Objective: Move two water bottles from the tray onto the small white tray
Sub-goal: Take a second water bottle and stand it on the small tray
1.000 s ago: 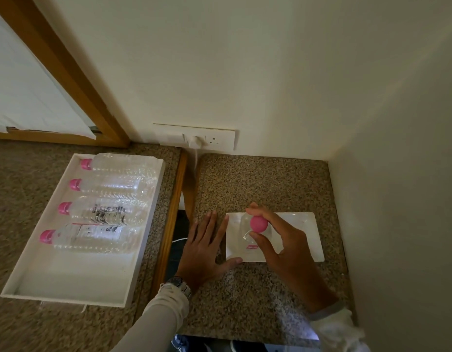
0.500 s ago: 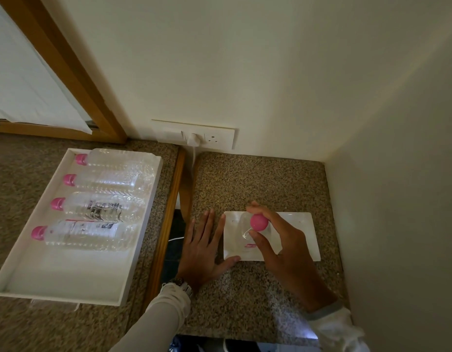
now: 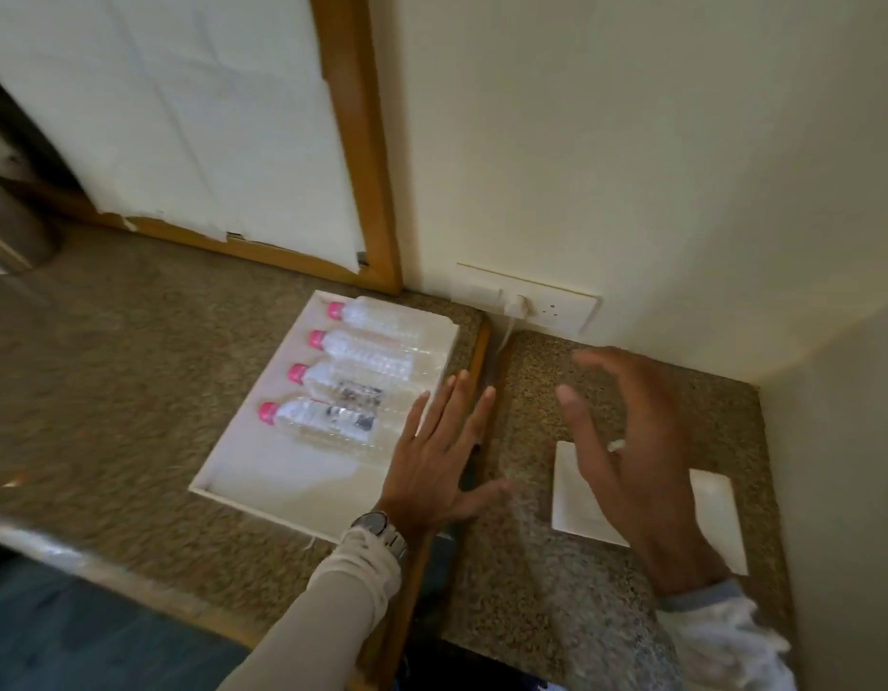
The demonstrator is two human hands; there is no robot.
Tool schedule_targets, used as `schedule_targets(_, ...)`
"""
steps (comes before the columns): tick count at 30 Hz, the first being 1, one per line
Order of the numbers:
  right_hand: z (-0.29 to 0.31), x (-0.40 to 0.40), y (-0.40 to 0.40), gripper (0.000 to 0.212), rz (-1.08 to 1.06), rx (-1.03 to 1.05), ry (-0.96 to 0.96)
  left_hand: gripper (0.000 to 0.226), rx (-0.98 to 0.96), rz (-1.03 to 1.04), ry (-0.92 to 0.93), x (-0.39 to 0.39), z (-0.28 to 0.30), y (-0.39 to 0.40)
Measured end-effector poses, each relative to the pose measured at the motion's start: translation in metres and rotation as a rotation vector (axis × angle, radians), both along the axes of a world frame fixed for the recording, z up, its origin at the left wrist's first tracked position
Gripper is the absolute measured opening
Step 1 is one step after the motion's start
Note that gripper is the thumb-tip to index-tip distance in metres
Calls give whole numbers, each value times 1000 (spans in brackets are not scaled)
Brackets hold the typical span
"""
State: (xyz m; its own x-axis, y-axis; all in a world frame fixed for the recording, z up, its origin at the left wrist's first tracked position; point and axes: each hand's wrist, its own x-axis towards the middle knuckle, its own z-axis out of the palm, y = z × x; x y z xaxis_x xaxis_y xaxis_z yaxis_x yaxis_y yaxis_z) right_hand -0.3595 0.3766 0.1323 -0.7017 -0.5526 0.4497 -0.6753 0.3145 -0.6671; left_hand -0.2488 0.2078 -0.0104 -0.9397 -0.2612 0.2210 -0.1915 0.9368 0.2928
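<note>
Now both hands are empty with fingers spread wide: the left hand (image 3: 439, 471) hovers over the tray (image 3: 262, 471) edge, probably reaching for a water bottle (image 3: 327, 421); the right hand (image 3: 626, 461) covers much of the small white tray (image 3: 716, 511), hiding any bottle there.

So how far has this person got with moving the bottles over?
Four water bottles lie in the big tray. The small white tray shows no bottle, though the right hand covers its middle and may hide one. Nothing is in hand: both hands are open, the left hand over the big tray's edge. At least one bottle remains to move.
</note>
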Motion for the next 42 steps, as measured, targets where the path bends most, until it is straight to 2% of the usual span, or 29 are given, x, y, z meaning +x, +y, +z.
schedule_targets(5,-15,35,-88,23,220,104,-68,97,-55,175,70,70,17,-64)
schedule_targets(9,-46,82,-166,21,425,295,-90,97,-115,324,16,137,18,-115)
schedule_targets(13,-77,127,-225,29,509,464,-114,98,-55,477,-77,194,5,-155)
schedule_targets(17,-101,149,-265,33,478,564,81,101,10,564,-134,233,-13,-181)
schedule_targets(23,-123,161,-296,16,388,736,291,106,49,535,-245,261,-32,-195)
schedule_targets(28,-112,170,-295,10,395,658,121,100,12,489,-293,263,-37,-201)
schedule_targets(31,-90,173,-275,15,395,477,-39,99,23,483,-309,264,-38,-202)
schedule_targets(36,-51,173,-238,28,368,225,-149,99,40,483,-302,267,-40,-202)
schedule_targets(42,-48,165,-205,35,318,3,-304,99,46,477,-288,268,-40,-204)
